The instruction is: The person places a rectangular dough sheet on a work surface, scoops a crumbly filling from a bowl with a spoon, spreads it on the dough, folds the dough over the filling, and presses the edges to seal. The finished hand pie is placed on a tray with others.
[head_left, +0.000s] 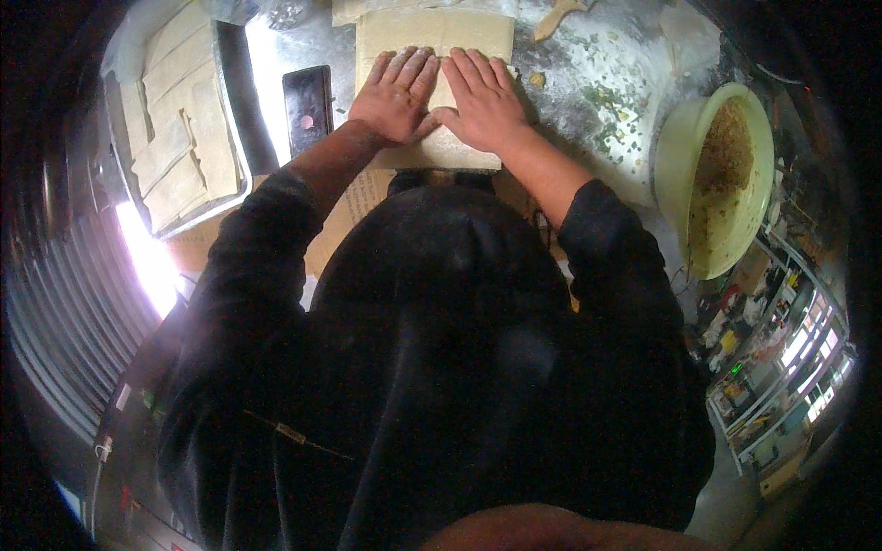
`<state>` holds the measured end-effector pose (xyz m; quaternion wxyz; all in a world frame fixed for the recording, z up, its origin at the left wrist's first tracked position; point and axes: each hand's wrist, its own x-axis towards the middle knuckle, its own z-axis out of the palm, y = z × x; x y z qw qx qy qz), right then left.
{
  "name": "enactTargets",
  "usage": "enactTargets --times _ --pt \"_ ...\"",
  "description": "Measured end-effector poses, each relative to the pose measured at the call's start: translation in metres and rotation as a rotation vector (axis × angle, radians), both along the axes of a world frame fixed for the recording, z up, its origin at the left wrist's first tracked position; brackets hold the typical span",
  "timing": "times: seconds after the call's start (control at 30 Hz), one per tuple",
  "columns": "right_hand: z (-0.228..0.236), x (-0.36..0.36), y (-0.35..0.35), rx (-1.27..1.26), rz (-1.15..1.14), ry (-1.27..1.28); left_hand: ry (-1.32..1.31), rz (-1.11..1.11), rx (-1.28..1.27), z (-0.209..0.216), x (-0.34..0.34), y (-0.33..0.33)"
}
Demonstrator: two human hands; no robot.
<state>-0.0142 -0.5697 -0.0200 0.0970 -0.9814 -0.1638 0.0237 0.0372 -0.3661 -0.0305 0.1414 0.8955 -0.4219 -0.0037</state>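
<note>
On the dough sheet (pixel 432 37), both hands flat.

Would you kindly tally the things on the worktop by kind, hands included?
Hands: 2, left hand and right hand, flat on the dough sheet
Dough sheet: 1
Tray of dough pieces: 1
Phone: 1
Bowl of filling: 1
Total: 6

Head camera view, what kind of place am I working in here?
Probably a food-prep kitchen or small food stall. Both hands, left hand and right hand, press flat on a dough sheet on a floured metal counter, with a tray of folded dough pieces and a bowl of filling alongside.
</note>
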Motion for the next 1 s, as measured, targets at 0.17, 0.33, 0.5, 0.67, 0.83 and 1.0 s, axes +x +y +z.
enactTargets --times 0.17,0.33,0.5,0.67,0.83,1.0 --pt "-0.001 0.001 0.01 0.066 0.003 -0.001 -0.018 0.003 -0.044 -0.008 -0.002 0.0" --pt "0.003 0.002 0.013 -0.018 -0.001 0.026 -0.016 0.026 0.002 -0.006 -0.006 -0.001" --pt "0.005 0.008 0.0 0.094 -0.086 0.033 -0.028 0.018 -0.104 0.003 0.0 0.001" --pt "-0.005 0.014 -0.015 0.149 -0.12 -0.112 -0.07 0.026 -0.134 0.002 0.014 -0.006" --pt "-0.01 0.018 -0.016 0.196 -0.088 -0.147 -0.043 0.039 -0.092 0.003 0.018 -0.007" --pt "0.003 0.028 -0.021 0.263 -0.109 0.03 0.139 0.102 -0.001 0.005 0.034 -0.017"
